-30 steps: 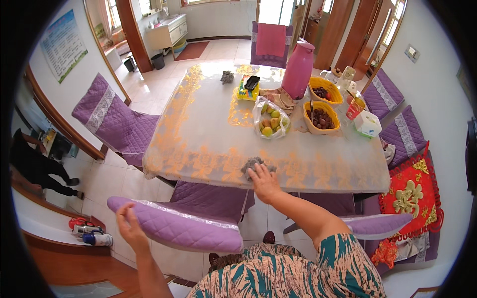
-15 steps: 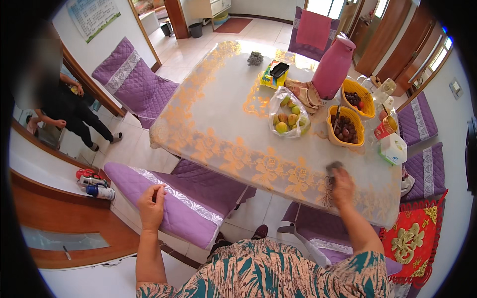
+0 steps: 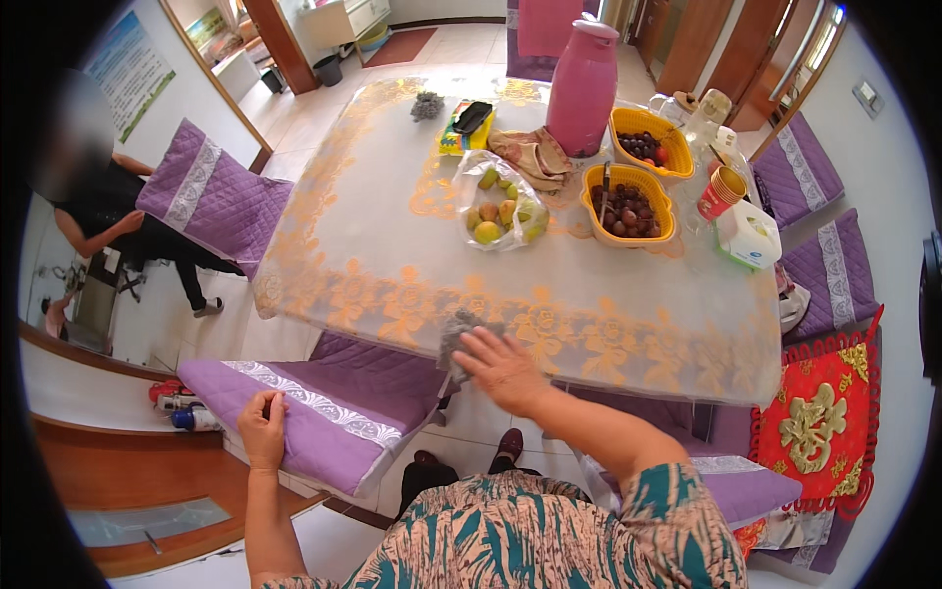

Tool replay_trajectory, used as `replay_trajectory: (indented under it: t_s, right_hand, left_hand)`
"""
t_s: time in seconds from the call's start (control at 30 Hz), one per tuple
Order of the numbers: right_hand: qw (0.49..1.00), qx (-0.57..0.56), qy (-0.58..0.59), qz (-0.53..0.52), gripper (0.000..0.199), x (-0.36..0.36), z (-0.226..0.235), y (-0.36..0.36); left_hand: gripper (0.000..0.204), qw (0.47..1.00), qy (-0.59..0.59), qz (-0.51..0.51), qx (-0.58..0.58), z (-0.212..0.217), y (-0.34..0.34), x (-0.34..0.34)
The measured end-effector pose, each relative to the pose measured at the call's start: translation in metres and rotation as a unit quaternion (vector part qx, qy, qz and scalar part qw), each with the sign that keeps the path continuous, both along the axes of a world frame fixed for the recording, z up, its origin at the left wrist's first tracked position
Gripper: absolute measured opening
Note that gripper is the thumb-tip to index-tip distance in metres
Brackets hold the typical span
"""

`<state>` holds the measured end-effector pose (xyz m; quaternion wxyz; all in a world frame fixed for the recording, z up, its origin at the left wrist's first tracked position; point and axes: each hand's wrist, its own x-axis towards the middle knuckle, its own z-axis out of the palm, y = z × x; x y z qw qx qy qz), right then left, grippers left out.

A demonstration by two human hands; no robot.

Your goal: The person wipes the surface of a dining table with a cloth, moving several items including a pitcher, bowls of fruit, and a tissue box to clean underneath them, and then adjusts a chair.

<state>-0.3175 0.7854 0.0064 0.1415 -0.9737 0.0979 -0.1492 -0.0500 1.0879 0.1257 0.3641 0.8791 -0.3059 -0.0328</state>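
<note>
Your right hand [image 3: 505, 371], spread flat on the grey cloth [image 3: 454, 344], has shifted left, so contact's at the table [image 3: 343, 216], near edge. Left hand [image 3: 262, 430] curls; can't tell grip.

R hand [image 3: 505, 373] covers pt of grey cloth [image 3: 453, 344]; palm & cloth's underside hidden. L hand [image 3: 262, 429]: fingers curled, can't tell if anything's inside. Co-worker [image 3: 103, 218]: head blurred out. Poster [image 3: 130, 79] print too sm. to read. Pink towel [image 3: 554, 27] cut off by top edge, shirt [image 3: 540, 535] by btm. Thermos [image 3: 581, 93] hides pt of far chair [image 3: 528, 67]. Wearer's legs mostly hidden by shirt. Pinkish shape [image 3: 59, 319], far L: too sm. to ID.
</note>
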Motion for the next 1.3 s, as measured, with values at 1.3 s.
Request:
replay_trajectory:
  t_s: [1.3]
  right_hand:
    - [0.994,-0.008,0.027,-0.110,0.059,0.015,-0.005,-0.074]
  left_hand:
    - [0.067,0.912,-0.094,-0.289,0.276,-0.099,-0.217,-0.042]
